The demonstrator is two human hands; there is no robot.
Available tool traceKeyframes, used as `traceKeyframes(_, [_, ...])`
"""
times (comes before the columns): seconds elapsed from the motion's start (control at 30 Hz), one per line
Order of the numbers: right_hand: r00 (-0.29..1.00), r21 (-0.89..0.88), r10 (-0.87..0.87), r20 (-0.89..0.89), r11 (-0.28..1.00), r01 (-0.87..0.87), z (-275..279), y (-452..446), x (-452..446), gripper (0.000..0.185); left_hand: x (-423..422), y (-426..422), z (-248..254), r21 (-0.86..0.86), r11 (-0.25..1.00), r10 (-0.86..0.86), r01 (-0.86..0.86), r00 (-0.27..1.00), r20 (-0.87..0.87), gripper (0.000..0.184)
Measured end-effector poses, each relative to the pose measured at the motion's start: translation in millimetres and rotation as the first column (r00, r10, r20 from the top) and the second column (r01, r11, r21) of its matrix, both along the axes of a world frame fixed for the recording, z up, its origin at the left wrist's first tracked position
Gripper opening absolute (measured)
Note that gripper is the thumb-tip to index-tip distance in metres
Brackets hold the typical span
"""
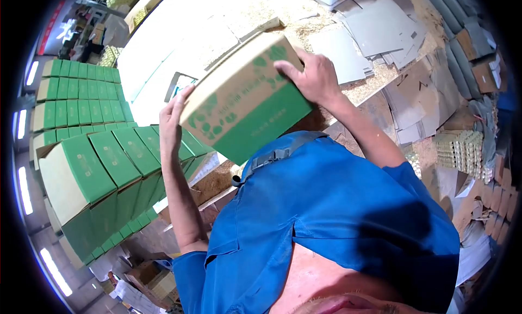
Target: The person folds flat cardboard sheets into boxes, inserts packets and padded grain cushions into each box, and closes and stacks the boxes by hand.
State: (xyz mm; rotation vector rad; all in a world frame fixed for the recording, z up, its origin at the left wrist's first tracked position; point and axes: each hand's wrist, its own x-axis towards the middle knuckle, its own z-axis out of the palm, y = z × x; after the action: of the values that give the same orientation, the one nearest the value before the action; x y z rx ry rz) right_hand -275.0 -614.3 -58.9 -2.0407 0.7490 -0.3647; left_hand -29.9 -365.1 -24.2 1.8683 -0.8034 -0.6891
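Note:
Between my two hands is a brown and green cardboard box (247, 99) with printed leaf patterns, tilted and held close to the front of my blue shirt. My left hand (176, 110) grips its left end, the fingers at the upper edge. At the opposite end my right hand (312, 74) holds the box, with the thumb lying on the printed face and the other fingers hidden behind. The underside of the box is out of sight.
Stacked green boxes (109, 161) rise at the left. A brightly lit worktable (157, 58) lies beyond the box. Grey cardboard sheets (375, 28) lie at the upper right, above stacked egg trays (462, 151).

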Motion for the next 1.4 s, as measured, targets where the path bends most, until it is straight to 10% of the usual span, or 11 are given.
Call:
traceKeyframes(0.17, [0.917, -0.415, 0.208, 0.34, 0.909, -0.053, -29, 24, -31, 0.075, 4, 39, -85, 0.055, 0.969, 0.244, -0.239, 0.96, -0.133, 0.055])
traceKeyframes(0.53, [0.963, -0.643, 0.262, -0.063, 0.728, -0.24, -38, -33, 79, 0.016, 7, 23, -227, 0.162, 0.933, 0.358, -0.32, 0.803, -0.477, 0.059])
traceKeyframes(0.67, [0.941, -0.515, 0.235, -0.242, 0.791, -0.33, -63, -46, 104, 0.031, -18, 39, -254, 0.207, 0.92, 0.39, -0.332, 0.738, -0.55, 0.06])
traceKeyframes(0.8, [0.893, -0.45, 0.225, -0.391, 0.8, -0.398, -64, -40, 116, 0.042, -62, 39, -143, -0.061, 0.906, 0.199, -0.419, 0.55, -0.811, 0.067])
traceKeyframes(0.87, [0.873, -0.249, 0.287, -0.395, 0.881, -0.402, -62, -51, 125, 0.047, -83, 19, -120, 0.202, 0.908, 0.412, -0.366, 0.866, -0.283, 0.06])
traceKeyframes(0.9, [0.856, -0.04, 0.34, -0.388, 0.922, -0.385, -63, -64, 132, 0.052, -81, 20, -130, 0.133, 0.922, 0.386, -0.363, 0.838, -0.386, 0.058])
traceKeyframes(0.93, [0.877, 0.239, 0.325, -0.354, 0.938, -0.251, -70, -89, 134, 0.06, -78, 22, -141, 0.06, 0.927, 0.351, -0.369, 0.803, -0.483, 0.056])
traceKeyframes(1.0, [0.986, 0.199, -0.019, -0.167, 0.979, 0.052, -129, -137, 157, 0.058, -74, 24, -146, 0.046, 0.91, 0.38, -0.411, 0.784, -0.49, 0.049])
traceKeyframes(1.13, [0.95, 0.37, -0.182, -0.253, 0.89, 0.269, -156, -219, 188, 0.058, -77, 24, -144, 0.096, 0.901, 0.418, -0.422, 0.79, -0.449, 0.037])
traceKeyframes(1.27, [0.988, 0.557, -0.063, -0.138, 0.82, 0.131, -244, -265, 254, 0.046, -70, 20, -153, 0.077, 0.888, 0.447, -0.454, 0.808, -0.385, 0.042])
traceKeyframes(1.4, [0.989, 0.759, -0.143, -0.048, 0.638, 0.129, -213, -239, 256, 0.041, -69, 14, -145, 0.155, 0.887, 0.458, -0.434, 0.79, -0.407, 0.047])
